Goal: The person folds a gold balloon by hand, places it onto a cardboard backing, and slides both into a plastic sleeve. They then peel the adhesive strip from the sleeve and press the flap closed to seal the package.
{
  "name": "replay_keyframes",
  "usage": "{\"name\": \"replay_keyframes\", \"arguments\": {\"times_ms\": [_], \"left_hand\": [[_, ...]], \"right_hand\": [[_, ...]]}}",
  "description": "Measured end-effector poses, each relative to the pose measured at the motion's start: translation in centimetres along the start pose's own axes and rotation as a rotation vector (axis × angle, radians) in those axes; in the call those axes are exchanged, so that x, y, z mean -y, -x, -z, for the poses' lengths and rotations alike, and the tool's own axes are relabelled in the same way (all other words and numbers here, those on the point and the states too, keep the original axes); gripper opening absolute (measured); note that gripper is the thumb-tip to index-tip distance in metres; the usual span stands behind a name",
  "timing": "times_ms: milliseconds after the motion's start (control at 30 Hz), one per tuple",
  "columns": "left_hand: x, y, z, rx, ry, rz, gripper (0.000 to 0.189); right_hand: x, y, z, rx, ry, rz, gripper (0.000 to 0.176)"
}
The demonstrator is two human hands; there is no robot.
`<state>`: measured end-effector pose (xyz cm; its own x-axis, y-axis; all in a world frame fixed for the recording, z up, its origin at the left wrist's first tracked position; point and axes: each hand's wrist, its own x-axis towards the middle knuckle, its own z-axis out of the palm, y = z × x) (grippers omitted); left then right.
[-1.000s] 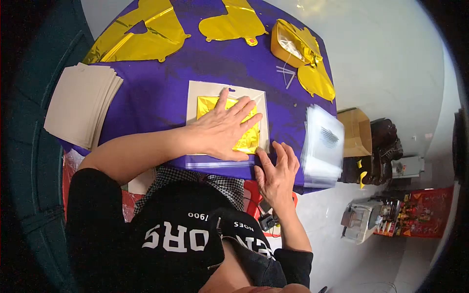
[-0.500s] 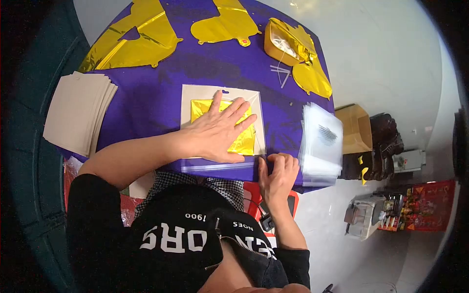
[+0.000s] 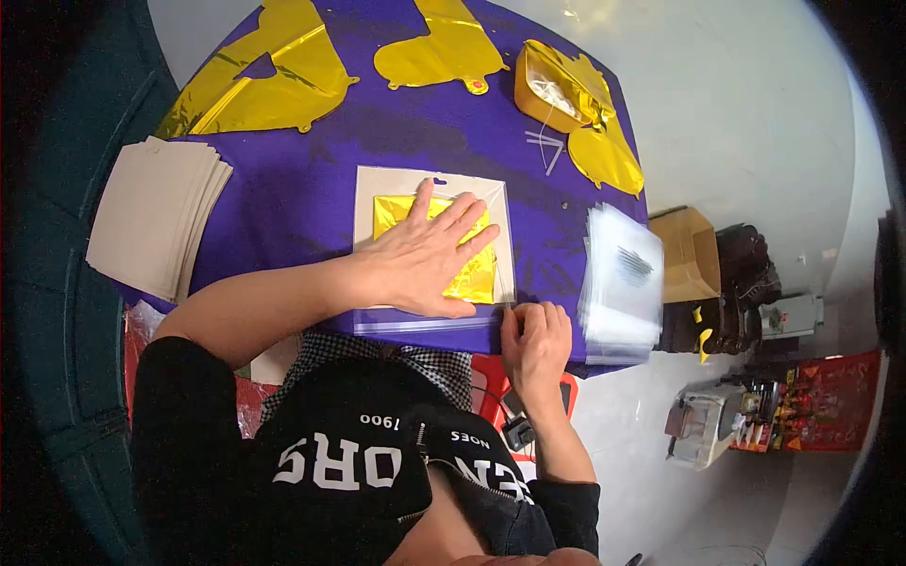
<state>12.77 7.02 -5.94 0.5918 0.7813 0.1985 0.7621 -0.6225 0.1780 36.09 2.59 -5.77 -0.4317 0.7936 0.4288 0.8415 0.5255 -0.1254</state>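
Observation:
My left hand (image 3: 425, 259) lies flat with fingers spread on a folded yellow foil balloon (image 3: 392, 212). Beneath the foil is a beige backing card (image 3: 366, 236) with a hanging slot, and both appear to be inside a clear plastic bag (image 3: 425, 324). The bag's flap strip points toward me along the table's near edge. At the bag's lower right corner my right hand (image 3: 536, 344) is closed, thumb and curled fingers pinching the edge. Part of the foil is hidden under my left hand.
Beige cards (image 3: 151, 217) are stacked at left, clear bags (image 3: 623, 283) at right. Yellow foil balloons (image 3: 439, 52) lie along the far side of the purple-covered table (image 3: 283, 189). A yellow container (image 3: 547, 90) holds white pieces; thin clear straws (image 3: 545, 146) lie beside it.
My right hand's fingers have drawn in and closed at the bag's corner. My left hand stays pressed on the foil. The whole view has shifted slightly.

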Motion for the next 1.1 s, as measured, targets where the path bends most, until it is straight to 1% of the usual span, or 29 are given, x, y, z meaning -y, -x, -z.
{"name": "replay_keyframes", "arguments": {"times_ms": [167,267,367,667,900,1100], "left_hand": [[0.0,0.1,0.2,0.008,0.007,0.002,0.095],[0.0,0.0,0.0,0.005,0.0,-0.002,0.096],[0.0,0.0,0.2,0.019,-0.015,0.002,0.096],[-0.1,0.0,0.3,0.012,-0.027,0.002,0.095],[-0.1,-0.1,0.1,-0.008,-0.017,-0.002,0.094],[-0.5,-0.4,1.2,0.061,-0.024,0.028,0.094]], "right_hand": [[0.7,1.0,1.7,0.122,0.023,-0.018,0.019],[1.5,0.4,1.7,0.063,-0.008,-0.046,0.017],[1.3,0.7,1.2,0.116,-0.044,-0.092,0.016],[1.6,0.6,2.2,0.13,0.057,-0.018,0.015],[1.2,0.8,2.4,0.171,-0.029,-0.057,0.012],[0.9,0.7,2.5,0.2,-0.073,-0.065,0.011]]}}
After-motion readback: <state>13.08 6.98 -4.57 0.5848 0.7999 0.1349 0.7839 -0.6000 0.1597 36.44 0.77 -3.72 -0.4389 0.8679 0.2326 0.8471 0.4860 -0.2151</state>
